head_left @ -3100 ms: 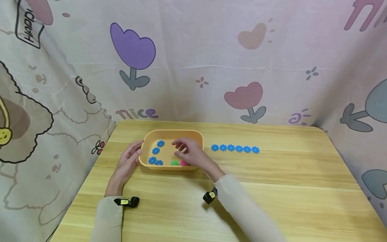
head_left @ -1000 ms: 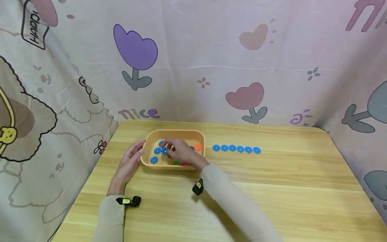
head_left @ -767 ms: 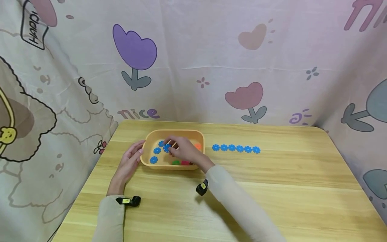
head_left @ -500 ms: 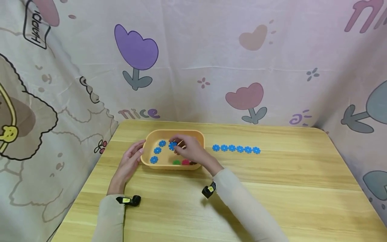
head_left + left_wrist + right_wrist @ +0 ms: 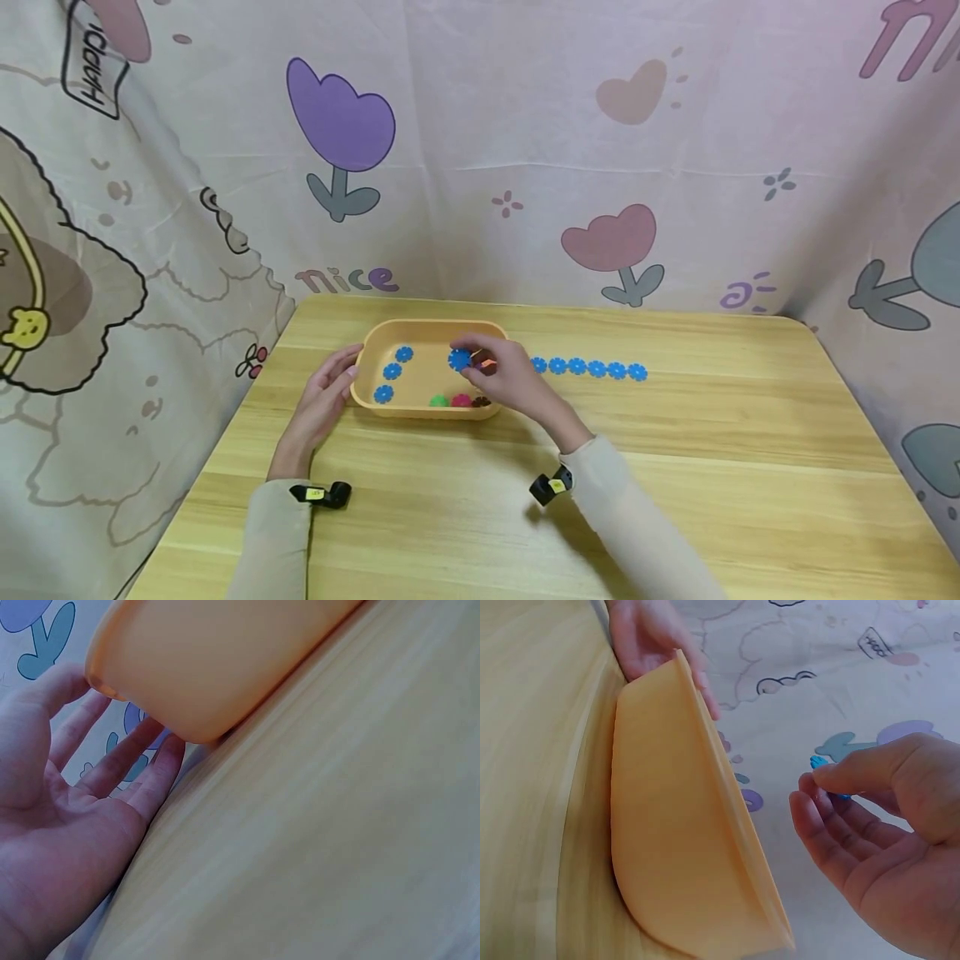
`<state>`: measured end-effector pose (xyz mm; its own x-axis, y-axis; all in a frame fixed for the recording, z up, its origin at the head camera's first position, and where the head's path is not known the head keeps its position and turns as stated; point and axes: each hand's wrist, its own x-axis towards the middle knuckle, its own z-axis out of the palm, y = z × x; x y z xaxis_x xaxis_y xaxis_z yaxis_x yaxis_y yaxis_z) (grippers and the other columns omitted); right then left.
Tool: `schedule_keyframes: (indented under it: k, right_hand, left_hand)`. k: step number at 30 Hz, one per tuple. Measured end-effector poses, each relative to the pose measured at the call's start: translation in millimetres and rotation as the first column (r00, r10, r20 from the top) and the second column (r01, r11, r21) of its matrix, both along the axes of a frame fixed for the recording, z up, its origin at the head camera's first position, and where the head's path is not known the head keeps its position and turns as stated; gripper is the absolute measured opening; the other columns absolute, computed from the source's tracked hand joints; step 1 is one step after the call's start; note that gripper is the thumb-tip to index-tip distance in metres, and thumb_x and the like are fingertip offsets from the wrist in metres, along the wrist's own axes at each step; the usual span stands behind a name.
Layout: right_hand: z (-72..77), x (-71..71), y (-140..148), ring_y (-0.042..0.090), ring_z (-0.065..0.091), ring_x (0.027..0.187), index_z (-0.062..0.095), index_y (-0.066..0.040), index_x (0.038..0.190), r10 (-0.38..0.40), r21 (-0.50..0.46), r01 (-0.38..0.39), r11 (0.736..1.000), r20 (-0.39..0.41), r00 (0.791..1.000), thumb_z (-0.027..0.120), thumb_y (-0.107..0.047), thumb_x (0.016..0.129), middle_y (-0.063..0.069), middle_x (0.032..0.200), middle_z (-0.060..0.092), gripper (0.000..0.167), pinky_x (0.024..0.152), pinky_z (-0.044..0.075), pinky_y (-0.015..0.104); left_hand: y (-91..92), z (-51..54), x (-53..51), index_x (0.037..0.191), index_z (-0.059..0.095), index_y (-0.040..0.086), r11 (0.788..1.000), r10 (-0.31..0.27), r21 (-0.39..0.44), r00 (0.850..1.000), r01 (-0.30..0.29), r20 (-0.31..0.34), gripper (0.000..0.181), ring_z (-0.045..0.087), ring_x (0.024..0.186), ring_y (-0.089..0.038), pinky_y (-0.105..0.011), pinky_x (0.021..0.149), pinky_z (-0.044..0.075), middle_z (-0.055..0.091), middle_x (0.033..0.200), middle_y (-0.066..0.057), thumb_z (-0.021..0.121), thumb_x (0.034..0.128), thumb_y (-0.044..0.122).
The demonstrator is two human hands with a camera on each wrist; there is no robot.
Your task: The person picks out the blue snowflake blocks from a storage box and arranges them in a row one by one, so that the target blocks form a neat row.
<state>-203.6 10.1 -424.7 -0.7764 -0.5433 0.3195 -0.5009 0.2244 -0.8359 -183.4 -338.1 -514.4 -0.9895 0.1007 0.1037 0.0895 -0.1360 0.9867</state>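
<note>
In the head view, my right hand [image 5: 510, 375] pinches a blue snowflake disc [image 5: 460, 360] between thumb and fingers, raised over the right part of a yellow-orange plastic bin [image 5: 427, 413]. The right wrist view shows only a bit of this blue disc [image 5: 819, 762] at the fingertips. My left hand [image 5: 321, 400] rests against the bin's left end, its fingers extended and touching the wall, as the left wrist view also shows. Three blue discs [image 5: 392, 372] lie at the left inside the bin. Green [image 5: 438, 402], pink [image 5: 461, 401] and dark brown [image 5: 481, 402] discs lie along its near wall.
A straight row of several blue discs [image 5: 597, 368] lies on the wooden table [image 5: 420, 508] right of the bin; my right hand is close to its left end. An orange piece shows partly behind the right fingers. A printed cloth [image 5: 465, 108] hangs behind the table.
My right hand has picked a blue disc out of the group at the bin's left, raised it and carried it rightward. The left hand stays at the bin's left end.
</note>
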Motion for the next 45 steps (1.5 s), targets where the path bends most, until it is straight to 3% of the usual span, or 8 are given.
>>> schedule_keyframes:
  k: [17,25,31,45]
  right_hand:
    - [-5.3,16.1,56,0.016,0.068,0.09,0.069,-0.008,0.124,-0.164,0.01,0.164,0.986,0.034,0.986,0.077,-0.002,0.091,0.0,0.104,0.072,0.034,0.079,0.062,0.036]
    - [-8.5,24.0,83,0.019,0.069,0.087,0.069,-0.007,0.122,-0.219,-0.014,0.22,0.976,0.011,0.976,0.079,0.002,0.088,0.005,0.101,0.073,0.036,0.075,0.062,0.032]
    - [-11.0,29.4,102,0.02,0.07,0.087,0.069,-0.004,0.121,-0.271,-0.021,0.272,0.962,0.046,0.962,0.081,0.002,0.086,0.008,0.1,0.074,0.038,0.075,0.062,0.03]
    - [-12.2,31.0,145,0.021,0.069,0.089,0.068,-0.003,0.121,-0.364,-0.009,0.365,0.931,0.029,0.931,0.08,0.003,0.087,0.011,0.102,0.073,0.037,0.078,0.06,0.023]
  left_hand:
    - [1.1,0.5,-2.8,0.156,0.035,0.0,1.0,-0.005,0.003,1.0,0.005,0.022,0.051,0.049,0.134,-0.013,-0.024,0.106,0.048,0.035,0.158,-0.018,0.05,0.1099,0.015]
    - [1.3,1.7,-3.7,0.156,0.035,0.001,1.0,-0.001,-0.008,1.0,0.001,0.024,0.051,0.049,0.134,-0.013,-0.024,0.106,0.047,0.033,0.159,-0.02,0.051,0.1098,0.016]
    - [-0.1,0.6,-2.0,0.156,0.036,0.0,1.0,-0.001,-0.011,1.0,0.002,0.009,0.05,0.049,0.134,-0.013,-0.024,0.105,0.048,0.036,0.157,-0.018,0.049,0.1101,0.014]
    - [0.6,0.9,0.0,0.155,0.037,-0.001,1.0,0.008,0.0,1.0,-0.008,0.01,0.049,0.05,0.133,-0.013,-0.024,0.106,0.047,0.04,0.154,-0.013,0.051,0.1094,0.013]
